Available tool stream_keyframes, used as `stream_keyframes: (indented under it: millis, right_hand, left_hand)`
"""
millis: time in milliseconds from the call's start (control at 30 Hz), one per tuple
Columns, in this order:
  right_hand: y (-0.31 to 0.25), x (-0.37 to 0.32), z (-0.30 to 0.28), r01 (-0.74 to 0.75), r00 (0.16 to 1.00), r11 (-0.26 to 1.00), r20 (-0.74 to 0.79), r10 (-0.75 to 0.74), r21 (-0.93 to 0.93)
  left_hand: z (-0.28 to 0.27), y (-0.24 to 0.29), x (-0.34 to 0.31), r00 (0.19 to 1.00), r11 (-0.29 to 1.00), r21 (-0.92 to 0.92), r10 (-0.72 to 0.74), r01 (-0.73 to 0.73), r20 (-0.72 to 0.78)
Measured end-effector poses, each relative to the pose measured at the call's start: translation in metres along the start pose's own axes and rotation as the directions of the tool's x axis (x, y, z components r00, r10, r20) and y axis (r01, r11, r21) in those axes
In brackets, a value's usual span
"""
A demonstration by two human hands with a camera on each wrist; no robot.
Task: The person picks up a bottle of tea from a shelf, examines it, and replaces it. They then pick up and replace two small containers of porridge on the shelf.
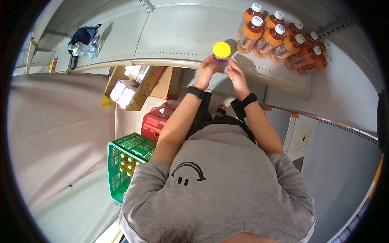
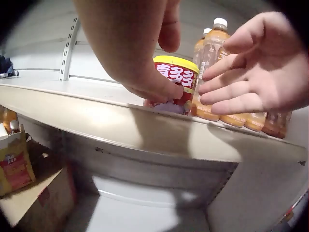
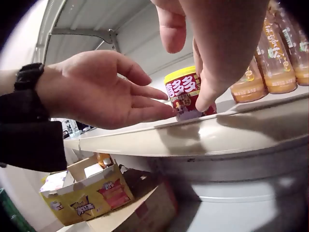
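Observation:
A small tub (image 1: pixel 222 50) with a yellow lid and red label stands upright at the shelf's front edge. My left hand (image 1: pixel 206 72) is on its left side; in the right wrist view the straight fingers (image 3: pixel 149 112) of that hand reach the label with their tips. On the tub's other side is my right hand (image 1: pixel 238 80), its palm turned inward. The left wrist view shows the right hand's fingers (image 2: pixel 231 92) loosely spread. Neither hand is curled round the tub. Several orange drink bottles (image 1: pixel 269 40) with white caps stand close by on the right.
The grey metal shelf (image 1: pixel 174 36) spans the front, with a dark blue cloth (image 1: pixel 84 34) and clear bottle (image 1: pixel 86 50) at its left. Below are an open yellow carton (image 1: pixel 139 94), a red container (image 1: pixel 154 123) and a green crate (image 1: pixel 111 170) holding yellow-capped bottles.

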State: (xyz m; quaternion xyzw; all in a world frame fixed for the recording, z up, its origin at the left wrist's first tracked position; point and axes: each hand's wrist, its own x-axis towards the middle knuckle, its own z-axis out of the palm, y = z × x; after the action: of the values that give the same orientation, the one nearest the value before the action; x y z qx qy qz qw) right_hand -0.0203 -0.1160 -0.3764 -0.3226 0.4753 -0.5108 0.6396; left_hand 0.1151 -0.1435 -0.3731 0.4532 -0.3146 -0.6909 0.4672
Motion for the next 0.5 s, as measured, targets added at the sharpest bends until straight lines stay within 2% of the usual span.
stream_keyframes:
  millis: [233, 333, 400, 433, 500]
  right_hand:
    - [-0.004, 0.008, 0.007, -0.055, 0.998, 0.998, 0.033, 0.054, 0.021]
    - [-0.003, 0.011, 0.015, -0.032, 0.999, 0.999, -0.04, 0.033, 0.03]
    - [-0.01, 0.013, 0.018, -0.02, 1.0, 0.999, 0.002, 0.02, 0.031]
    - [-0.014, 0.015, 0.019, -0.002, 0.999, 1.0, 0.043, 0.0, 0.03]
    - [-0.016, 0.026, 0.021, -0.003, 1.0, 1.0, 0.005, 0.003, 0.016]
  left_hand:
    - [0.001, 0.004, -0.002, 1.0, 1.0, -0.02, -0.017, 0.017, 0.01]
    - [0.001, 0.009, 0.004, 0.999, 0.999, 0.044, -0.016, 0.015, 0.033]
    - [0.002, 0.012, 0.006, 0.999, 0.996, 0.084, -0.02, 0.017, 0.038]
    - [0.004, 0.015, 0.008, 0.997, 0.996, 0.088, -0.025, 0.019, 0.068]
    - [0.007, 0.024, 0.019, 0.993, 0.996, 0.091, -0.009, -0.001, 0.116]
